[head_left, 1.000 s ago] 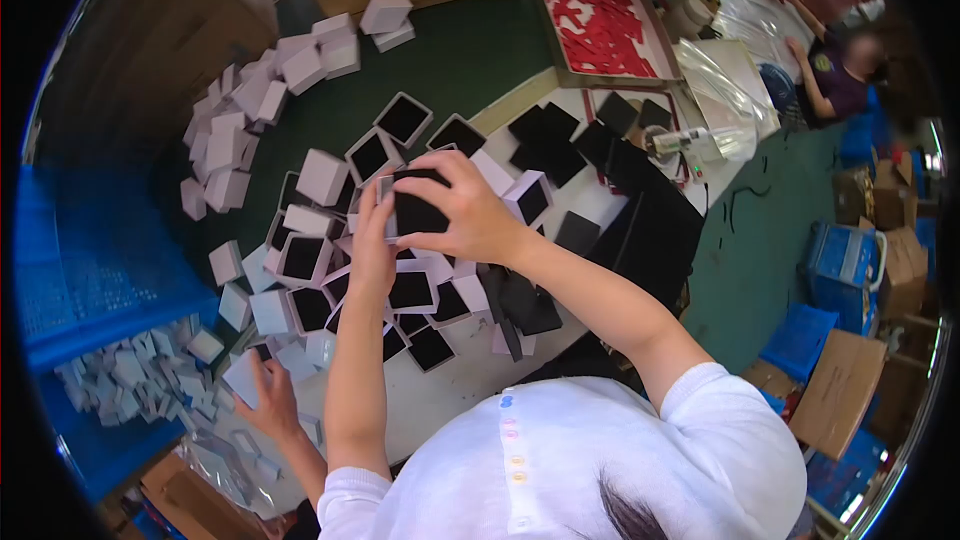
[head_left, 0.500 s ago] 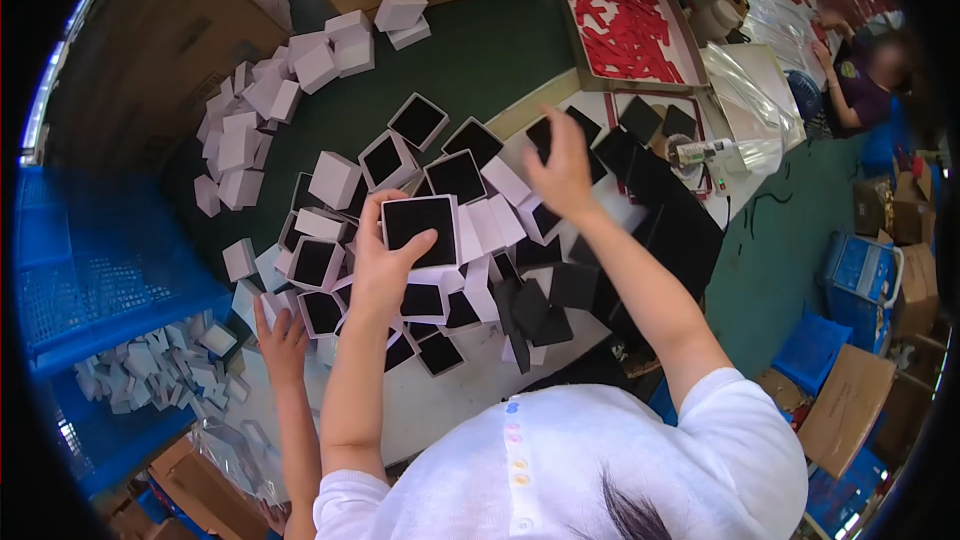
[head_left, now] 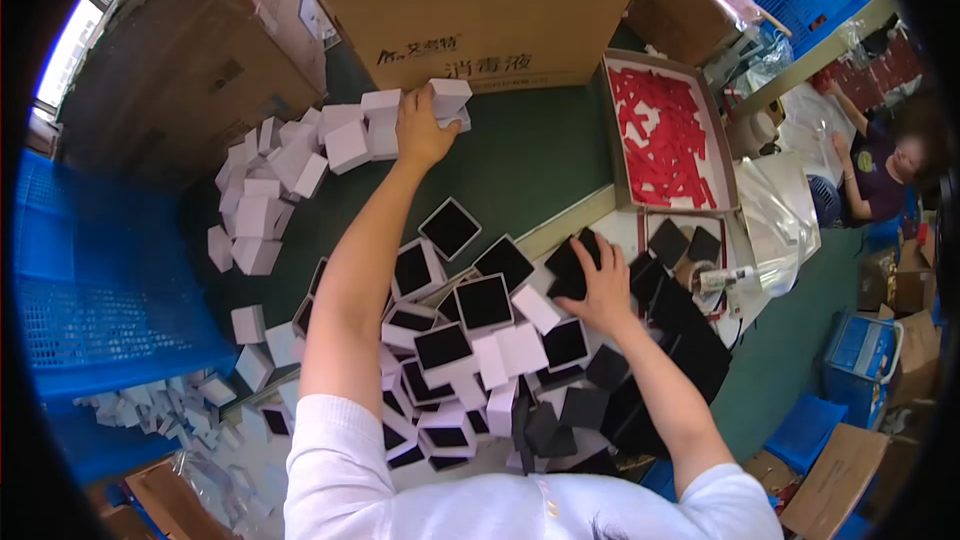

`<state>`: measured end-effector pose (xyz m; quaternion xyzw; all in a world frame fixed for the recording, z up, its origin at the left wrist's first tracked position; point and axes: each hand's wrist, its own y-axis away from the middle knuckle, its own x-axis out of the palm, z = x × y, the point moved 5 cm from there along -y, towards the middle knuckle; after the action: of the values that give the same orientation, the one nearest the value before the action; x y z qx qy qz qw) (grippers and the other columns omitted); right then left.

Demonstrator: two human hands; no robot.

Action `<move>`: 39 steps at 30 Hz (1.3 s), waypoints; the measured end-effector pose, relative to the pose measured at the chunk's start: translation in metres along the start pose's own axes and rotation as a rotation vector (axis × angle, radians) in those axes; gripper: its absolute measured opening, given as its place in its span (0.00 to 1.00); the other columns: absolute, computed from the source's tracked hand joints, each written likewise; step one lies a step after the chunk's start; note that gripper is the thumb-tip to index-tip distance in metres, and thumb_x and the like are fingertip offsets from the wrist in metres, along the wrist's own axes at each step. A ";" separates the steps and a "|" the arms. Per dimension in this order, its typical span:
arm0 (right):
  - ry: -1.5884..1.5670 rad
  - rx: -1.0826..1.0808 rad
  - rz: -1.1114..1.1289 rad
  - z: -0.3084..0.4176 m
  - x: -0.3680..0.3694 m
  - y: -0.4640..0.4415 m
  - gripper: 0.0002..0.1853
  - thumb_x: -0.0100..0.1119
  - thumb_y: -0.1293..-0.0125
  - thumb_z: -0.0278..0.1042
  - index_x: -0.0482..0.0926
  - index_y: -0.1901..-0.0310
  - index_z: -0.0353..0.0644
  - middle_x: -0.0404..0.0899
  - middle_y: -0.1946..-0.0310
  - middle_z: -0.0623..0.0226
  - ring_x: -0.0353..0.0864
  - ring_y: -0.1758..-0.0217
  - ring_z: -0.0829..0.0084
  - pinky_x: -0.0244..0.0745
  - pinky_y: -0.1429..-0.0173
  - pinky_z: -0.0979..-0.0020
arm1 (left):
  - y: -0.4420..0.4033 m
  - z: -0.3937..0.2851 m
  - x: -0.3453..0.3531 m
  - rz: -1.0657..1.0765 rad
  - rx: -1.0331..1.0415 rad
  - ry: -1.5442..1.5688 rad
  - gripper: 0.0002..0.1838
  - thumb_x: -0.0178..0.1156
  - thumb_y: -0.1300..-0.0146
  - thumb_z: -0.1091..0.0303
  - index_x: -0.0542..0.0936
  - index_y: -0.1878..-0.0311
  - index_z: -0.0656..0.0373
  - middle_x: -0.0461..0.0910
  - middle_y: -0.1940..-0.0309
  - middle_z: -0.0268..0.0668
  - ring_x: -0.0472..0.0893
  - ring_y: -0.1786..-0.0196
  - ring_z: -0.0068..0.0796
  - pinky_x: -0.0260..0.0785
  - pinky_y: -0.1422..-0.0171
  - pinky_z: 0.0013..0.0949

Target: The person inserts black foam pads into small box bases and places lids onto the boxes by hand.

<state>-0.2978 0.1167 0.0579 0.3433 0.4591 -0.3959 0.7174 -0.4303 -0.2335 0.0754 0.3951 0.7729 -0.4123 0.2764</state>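
My left hand [head_left: 425, 132] reaches to the far end of a heap of white boxes [head_left: 290, 155]. Its thumb and fingers are closed about a small white box [head_left: 452, 95], partly covered by the hand. Below it, on the table, lies a pile of open white boxes with black inserts [head_left: 484, 301]; one such open box [head_left: 443, 348] lies on top. My right hand [head_left: 603, 292] is spread over a black square pad [head_left: 570, 262] at the right of the pile, fingers apart. More loose black pads [head_left: 582, 407] lie nearer to me.
A large cardboard box [head_left: 480, 15] stands at the back. Right of it is a tray [head_left: 617, 145] of red strips. Blue crates [head_left: 110, 260] with white boxes stand at left. A bottle [head_left: 725, 278] lies at right, and another person [head_left: 880, 175] sits beyond.
My left hand has left the open box on the pile and moved out to the white boxes. My right hand has come down onto the black pads. Another person's hand at left is gone from view.
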 end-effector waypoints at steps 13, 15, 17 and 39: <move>-0.174 -0.071 -0.224 0.004 -0.023 -0.002 0.35 0.71 0.49 0.37 0.70 0.39 0.42 0.70 0.46 0.53 0.68 0.41 0.51 0.64 0.37 0.56 | 0.091 0.074 -0.114 0.291 0.117 -0.268 0.22 0.61 0.49 0.76 0.75 0.48 0.63 0.77 0.55 0.49 0.80 0.53 0.51 0.74 0.49 0.46; -0.342 -0.138 -0.349 0.011 -0.041 -0.004 0.33 0.72 0.50 0.37 0.71 0.41 0.39 0.72 0.50 0.53 0.73 0.46 0.51 0.69 0.41 0.59 | 0.128 0.067 -0.138 0.316 -0.344 0.295 0.19 0.64 0.43 0.66 0.75 0.51 0.67 0.74 0.57 0.46 0.80 0.56 0.39 0.77 0.56 0.41; -0.539 -0.248 -0.344 0.031 -0.062 -0.006 0.33 0.73 0.50 0.42 0.73 0.43 0.41 0.72 0.50 0.54 0.73 0.47 0.51 0.70 0.43 0.58 | 0.155 0.030 -0.156 0.367 -0.778 0.703 0.24 0.62 0.37 0.53 0.74 0.58 0.70 0.70 0.58 0.43 0.77 0.58 0.29 0.79 0.63 0.34; -0.341 -0.668 -0.315 0.135 -0.126 0.034 0.39 0.70 0.50 0.59 0.73 0.39 0.45 0.70 0.44 0.55 0.72 0.45 0.53 0.71 0.43 0.57 | 0.215 -0.158 -0.168 0.344 -0.527 1.430 0.44 0.60 0.47 0.82 0.55 0.26 0.56 0.59 0.31 0.45 0.64 0.30 0.31 0.59 0.29 0.33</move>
<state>-0.2486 0.0480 0.2256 -0.0537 0.4837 -0.3815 0.7858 -0.1761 -0.0876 0.1917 0.6003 0.7637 0.1884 -0.1443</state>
